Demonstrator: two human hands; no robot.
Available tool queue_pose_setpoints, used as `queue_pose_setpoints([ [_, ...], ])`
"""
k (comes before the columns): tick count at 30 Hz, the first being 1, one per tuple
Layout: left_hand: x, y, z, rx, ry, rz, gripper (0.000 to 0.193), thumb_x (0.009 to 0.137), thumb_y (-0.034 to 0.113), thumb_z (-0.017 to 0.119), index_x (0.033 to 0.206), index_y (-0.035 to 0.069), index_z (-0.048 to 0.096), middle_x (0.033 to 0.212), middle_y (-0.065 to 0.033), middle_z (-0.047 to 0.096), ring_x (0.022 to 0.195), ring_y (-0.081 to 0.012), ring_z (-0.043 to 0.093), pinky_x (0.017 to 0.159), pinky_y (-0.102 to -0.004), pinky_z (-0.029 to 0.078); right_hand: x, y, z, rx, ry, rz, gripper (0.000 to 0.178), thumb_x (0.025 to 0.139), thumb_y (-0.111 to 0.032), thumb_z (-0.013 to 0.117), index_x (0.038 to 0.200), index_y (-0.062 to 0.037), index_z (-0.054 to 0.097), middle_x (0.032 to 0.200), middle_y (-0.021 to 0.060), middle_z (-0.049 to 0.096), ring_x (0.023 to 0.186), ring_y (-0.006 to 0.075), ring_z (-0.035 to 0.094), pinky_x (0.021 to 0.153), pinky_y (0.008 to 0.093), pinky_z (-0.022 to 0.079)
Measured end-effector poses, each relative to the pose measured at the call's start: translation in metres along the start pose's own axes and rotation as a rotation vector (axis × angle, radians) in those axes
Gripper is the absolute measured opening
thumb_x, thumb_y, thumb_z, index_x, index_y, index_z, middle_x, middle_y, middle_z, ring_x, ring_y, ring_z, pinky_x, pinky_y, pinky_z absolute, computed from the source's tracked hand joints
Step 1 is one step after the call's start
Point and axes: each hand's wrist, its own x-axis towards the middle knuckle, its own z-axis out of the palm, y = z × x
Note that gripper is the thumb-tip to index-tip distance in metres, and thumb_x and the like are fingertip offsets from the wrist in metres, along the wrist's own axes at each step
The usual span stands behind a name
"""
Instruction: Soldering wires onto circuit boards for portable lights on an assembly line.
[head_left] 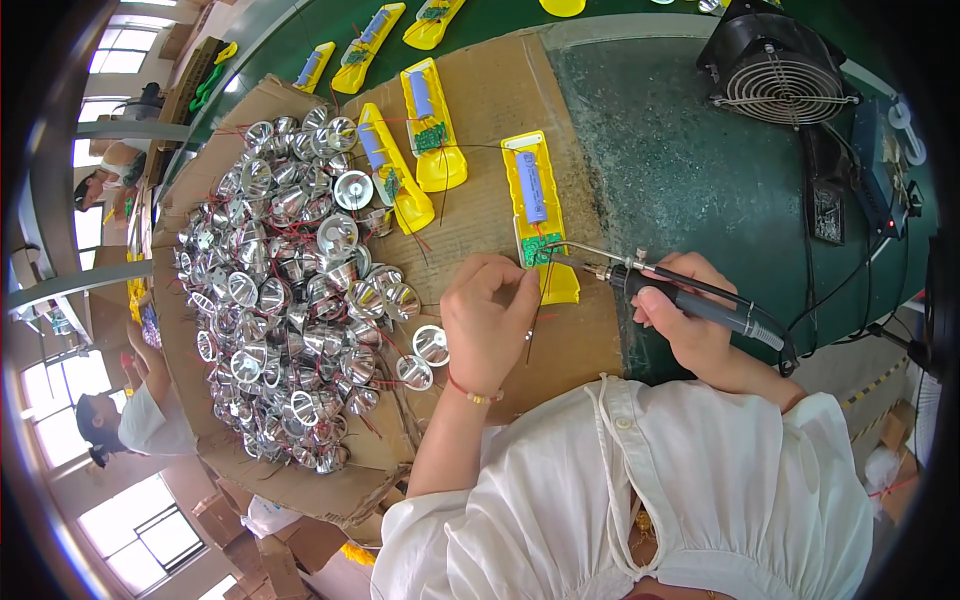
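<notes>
My right hand (690,310) is closed round a soldering iron (718,308) with a thin curved feed tube along it. The iron's tip reaches the small green circuit board (540,250) inside a yellow plastic housing (563,287). A blue cylindrical battery (532,187) lies in the housing above the board. At the board's left edge, my left hand (487,320) has its thumb and forefinger pinched together. Thin red and dark wires run beside those fingertips; what they pinch is too small to make out.
A large pile of shiny reflector cups (290,290) with red wires fills the cardboard (490,90) on the left. More yellow housings (440,160) with batteries and boards lie beyond. A black fan (785,85) and a blue soldering station (875,170) stand at right. Two people sit far left.
</notes>
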Motion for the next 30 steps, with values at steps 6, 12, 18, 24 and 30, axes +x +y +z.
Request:
queue_pose_setpoints([
  [6,0.001,0.002,-0.001,-0.006,-0.008,-0.026,0.008,0.072,0.004,0.066,0.069,-0.001,0.061,0.075,-0.0098,0.060,0.061,-0.0201,0.058,0.057,-0.0287,0.046,0.003,0.002,0.002,0.025,0.002,0.018,0.013,0.080,-0.003,0.060,0.089,0.0028,0.053,0.076,0.0116,0.060,0.059,0.0123,0.059,0.052,0.0229,0.050],
  [12,0.003,0.000,-0.001,-0.061,-0.026,-0.071,0.008,0.073,0.005,0.066,0.069,-0.001,0.061,0.074,-0.0089,0.060,0.059,-0.0178,0.058,0.055,-0.0278,0.046,0.001,0.001,0.003,0.029,0.054,0.018,0.016,0.080,-0.006,0.063,0.089,0.0028,0.055,0.073,0.0087,0.062,0.060,0.0101,0.059,0.053,0.0224,0.048],
  [18,0.002,0.001,-0.002,-0.043,-0.013,-0.067,0.009,0.073,0.005,0.066,0.069,-0.001,0.062,0.074,-0.0086,0.060,0.058,-0.0170,0.059,0.055,-0.0273,0.046,-0.005,-0.005,-0.006,0.016,0.043,-0.051,0.018,0.082,-0.007,0.059,0.093,0.0039,0.051,0.076,0.0127,0.060,0.059,0.0139,0.060,0.053,0.0239,0.051],
  [24,0.003,0.002,-0.001,-0.044,-0.019,-0.078,0.010,0.073,0.006,0.066,0.068,-0.001,0.062,0.073,-0.0087,0.059,0.056,-0.0166,0.059,0.053,-0.0274,0.045,-0.009,-0.006,-0.011,0.089,0.111,0.025,0.018,0.082,-0.009,0.062,0.090,0.0032,0.052,0.076,0.0104,0.061,0.061,0.0122,0.061,0.053,0.0234,0.050],
  [30,0.002,0.002,-0.001,0.002,-0.013,-0.066,0.010,0.074,0.007,0.066,0.069,0.000,0.061,0.071,-0.0090,0.058,0.057,-0.0172,0.059,0.054,-0.0280,0.046,-0.012,-0.006,-0.012,0.104,0.116,0.067,0.018,0.082,-0.009,0.062,0.089,0.0030,0.051,0.075,0.0112,0.061,0.061,0.0121,0.060,0.053,0.0231,0.050],
])
